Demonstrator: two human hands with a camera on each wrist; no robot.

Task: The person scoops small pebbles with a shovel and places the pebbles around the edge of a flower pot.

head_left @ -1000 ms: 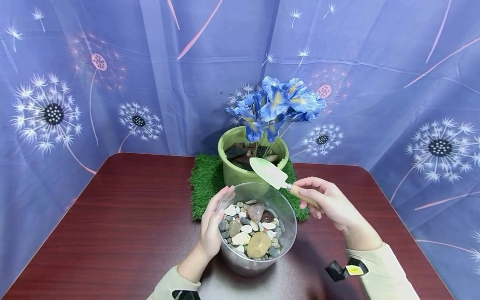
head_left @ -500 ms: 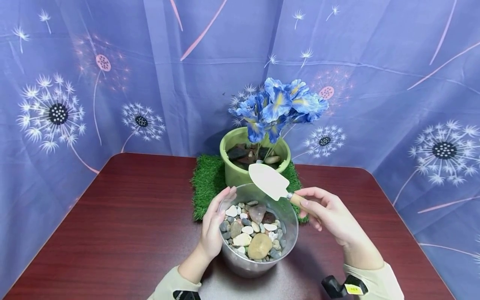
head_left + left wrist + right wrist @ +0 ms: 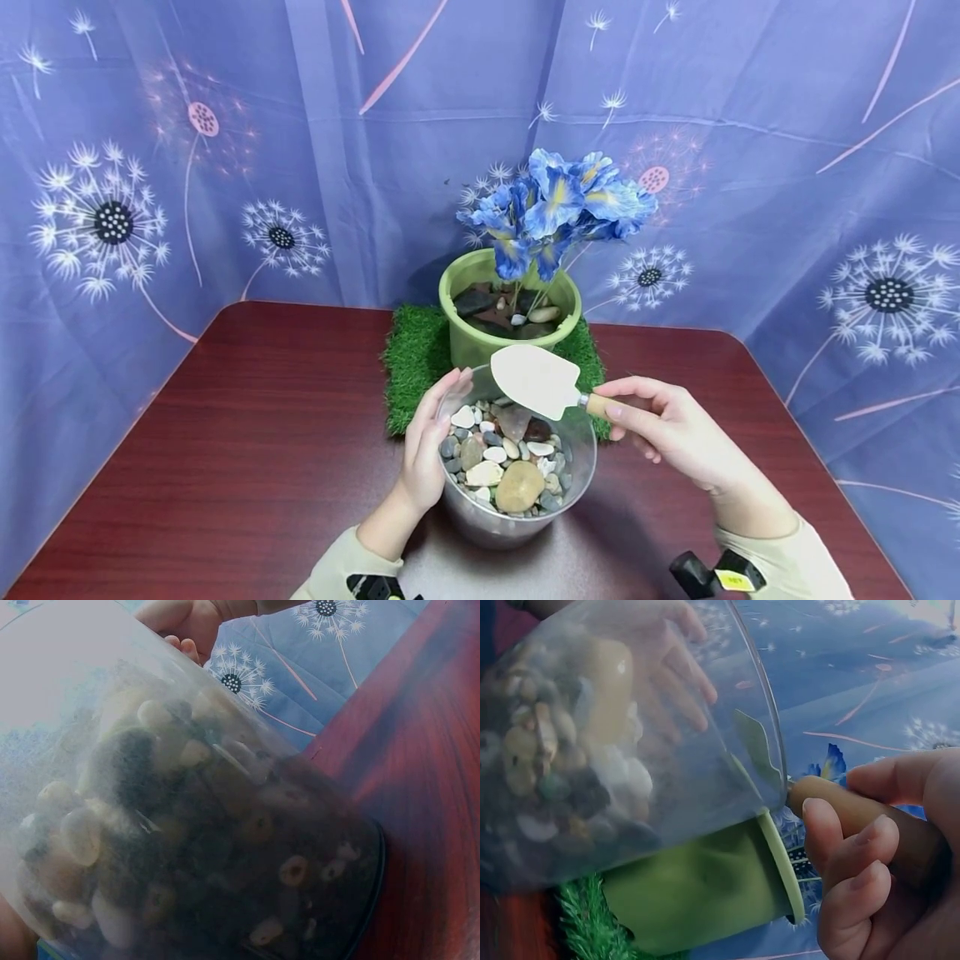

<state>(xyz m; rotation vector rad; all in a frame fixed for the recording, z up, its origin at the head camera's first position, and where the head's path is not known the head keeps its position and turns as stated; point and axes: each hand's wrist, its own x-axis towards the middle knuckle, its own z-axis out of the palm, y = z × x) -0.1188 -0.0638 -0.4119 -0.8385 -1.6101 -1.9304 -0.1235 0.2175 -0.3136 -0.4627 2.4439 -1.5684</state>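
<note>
A clear plastic container (image 3: 495,532) holds several mixed stones, with a big tan stone (image 3: 520,487) on top. My left hand (image 3: 422,458) rests against its left side near the rim; in the right wrist view the fingers (image 3: 686,686) lie fairly straight along the wall. A small trowel (image 3: 534,382) with a pale blade is gripped by my right hand (image 3: 678,429) around its wooden handle (image 3: 855,814). The blade is over the container's far rim, with no stones visible on it. Stones blur through the wall in the left wrist view.
Behind the container, a green pot (image 3: 468,343) with blue flowers (image 3: 555,200) and some stones stands on an artificial grass mat (image 3: 414,354). The dark red table (image 3: 292,425) extends to both sides. A dandelion-patterned curtain (image 3: 390,183) hangs behind.
The trowel blade has moved down and toward me, from the green pot's rim to above the clear container's far rim. Its flat face shows more. My left hand stays on the container.
</note>
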